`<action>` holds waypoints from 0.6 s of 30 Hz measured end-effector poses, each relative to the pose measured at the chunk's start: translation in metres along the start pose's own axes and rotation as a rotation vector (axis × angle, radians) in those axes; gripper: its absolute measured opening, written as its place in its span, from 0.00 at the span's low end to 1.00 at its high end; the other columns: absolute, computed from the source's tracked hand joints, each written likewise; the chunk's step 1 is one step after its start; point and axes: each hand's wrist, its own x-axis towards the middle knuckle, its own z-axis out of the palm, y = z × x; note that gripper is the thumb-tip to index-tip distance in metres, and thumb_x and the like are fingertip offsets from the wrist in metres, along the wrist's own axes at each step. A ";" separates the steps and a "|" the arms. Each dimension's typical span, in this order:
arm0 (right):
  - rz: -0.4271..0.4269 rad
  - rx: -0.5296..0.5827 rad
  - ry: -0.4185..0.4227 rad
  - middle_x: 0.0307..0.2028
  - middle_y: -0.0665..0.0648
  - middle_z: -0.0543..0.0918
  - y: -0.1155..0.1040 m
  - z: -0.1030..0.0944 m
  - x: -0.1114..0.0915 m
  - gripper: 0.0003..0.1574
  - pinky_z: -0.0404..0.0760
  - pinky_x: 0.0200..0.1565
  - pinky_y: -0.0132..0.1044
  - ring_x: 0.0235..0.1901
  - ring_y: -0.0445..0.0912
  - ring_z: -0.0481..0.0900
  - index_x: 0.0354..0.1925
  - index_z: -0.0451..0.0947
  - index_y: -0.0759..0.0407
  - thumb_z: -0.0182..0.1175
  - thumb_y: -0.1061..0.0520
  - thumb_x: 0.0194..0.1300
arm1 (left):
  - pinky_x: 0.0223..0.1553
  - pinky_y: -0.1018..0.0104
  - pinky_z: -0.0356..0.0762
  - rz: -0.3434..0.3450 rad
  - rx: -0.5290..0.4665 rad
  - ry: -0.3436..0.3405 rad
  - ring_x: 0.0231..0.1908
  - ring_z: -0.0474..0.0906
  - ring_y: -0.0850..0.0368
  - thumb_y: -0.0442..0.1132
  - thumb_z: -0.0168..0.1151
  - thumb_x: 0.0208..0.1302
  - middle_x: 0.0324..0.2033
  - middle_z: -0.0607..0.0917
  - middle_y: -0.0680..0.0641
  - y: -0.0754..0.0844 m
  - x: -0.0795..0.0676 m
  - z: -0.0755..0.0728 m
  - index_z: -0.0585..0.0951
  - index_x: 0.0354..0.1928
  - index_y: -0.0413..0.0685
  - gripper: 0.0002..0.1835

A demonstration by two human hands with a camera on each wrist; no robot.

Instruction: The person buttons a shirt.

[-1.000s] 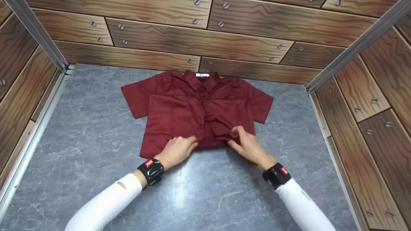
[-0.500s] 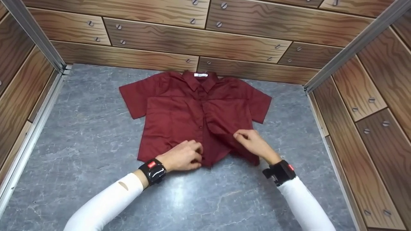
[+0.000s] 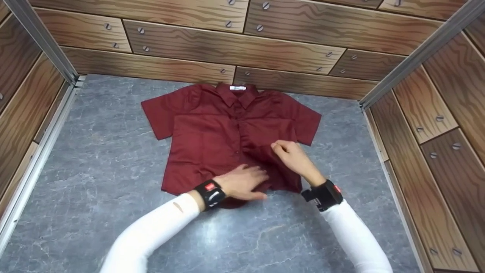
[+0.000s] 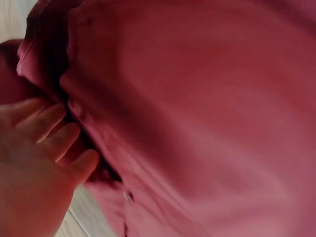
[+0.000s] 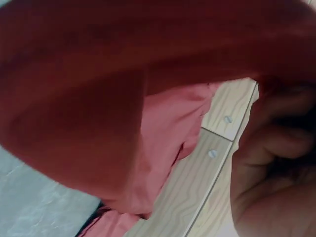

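Observation:
A dark red short-sleeved button shirt [image 3: 204,138] lies front up, with its collar [image 3: 237,96] at the far side. My right hand [image 3: 293,157] pinches the cloth of the right front panel and holds it raised. In the right wrist view the curled fingers [image 5: 252,168] are at the edge of the lifted cloth, which hangs across the picture. My left hand [image 3: 244,182], slightly blurred, is over the lower middle of the shirt with its fingers extended. The left wrist view has the left hand's fingers [image 4: 54,128] beside the panel's buttoned edge. Part of the hem is hidden under the left hand.
The shirt lies on a grey marbled surface [image 3: 98,151]. A wood-patterned back wall [image 3: 182,45] stands just behind the collar. Similar side walls with metal corner rails [image 3: 420,53] rise at the left and right.
My left hand has moved right across the lower shirt and its fingers have straightened. The right hand has taken hold of the front panel and moved slightly away from me. The hem now reaches nearer.

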 end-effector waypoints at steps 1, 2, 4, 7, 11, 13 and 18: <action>-0.001 0.004 0.023 0.20 0.44 0.62 -0.002 0.000 0.001 0.22 0.62 0.29 0.35 0.22 0.40 0.61 0.25 0.71 0.50 0.53 0.51 0.80 | 0.75 0.40 0.51 0.003 0.017 -0.045 0.78 0.54 0.49 0.71 0.47 0.73 0.77 0.65 0.51 0.004 0.005 0.003 0.66 0.78 0.57 0.40; -0.004 0.011 0.047 0.20 0.44 0.62 -0.005 0.001 0.002 0.22 0.62 0.29 0.35 0.22 0.41 0.61 0.25 0.71 0.50 0.53 0.51 0.80 | 0.75 0.37 0.48 0.015 0.040 -0.081 0.79 0.51 0.48 0.72 0.46 0.72 0.79 0.62 0.53 0.009 0.010 0.007 0.65 0.79 0.61 0.41; -0.017 0.028 0.088 0.20 0.45 0.62 -0.010 0.003 0.005 0.22 0.63 0.30 0.36 0.23 0.41 0.62 0.25 0.70 0.51 0.53 0.51 0.80 | 0.74 0.34 0.42 0.051 0.095 -0.131 0.80 0.46 0.49 0.75 0.44 0.71 0.80 0.58 0.57 0.018 0.019 0.015 0.63 0.80 0.68 0.40; -0.030 0.051 0.123 0.23 0.46 0.71 -0.016 0.011 0.008 0.20 0.69 0.34 0.36 0.27 0.42 0.70 0.28 0.77 0.54 0.54 0.51 0.80 | 0.74 0.31 0.39 0.096 0.164 -0.157 0.81 0.43 0.48 0.76 0.44 0.70 0.81 0.54 0.61 0.031 0.026 0.027 0.62 0.79 0.75 0.39; -0.040 0.019 0.043 0.31 0.47 0.82 -0.019 0.025 0.010 0.19 0.77 0.41 0.38 0.33 0.42 0.78 0.36 0.85 0.54 0.53 0.49 0.80 | 0.74 0.33 0.40 0.134 0.245 -0.140 0.81 0.44 0.48 0.77 0.44 0.70 0.81 0.53 0.60 0.039 0.025 0.036 0.61 0.79 0.75 0.40; -0.039 -0.004 -0.020 0.29 0.46 0.82 -0.018 0.030 0.009 0.19 0.77 0.39 0.38 0.31 0.41 0.78 0.36 0.85 0.53 0.53 0.49 0.80 | 0.74 0.34 0.42 0.173 0.266 -0.106 0.80 0.46 0.49 0.75 0.45 0.70 0.81 0.56 0.57 0.038 0.019 0.037 0.64 0.79 0.73 0.39; -0.028 -0.003 -0.083 0.21 0.44 0.69 -0.011 0.029 0.004 0.17 0.69 0.30 0.36 0.23 0.41 0.68 0.32 0.82 0.51 0.55 0.51 0.79 | 0.64 0.50 0.71 0.315 0.174 0.148 0.61 0.78 0.54 0.61 0.55 0.75 0.57 0.85 0.54 0.019 -0.002 0.030 0.88 0.52 0.59 0.21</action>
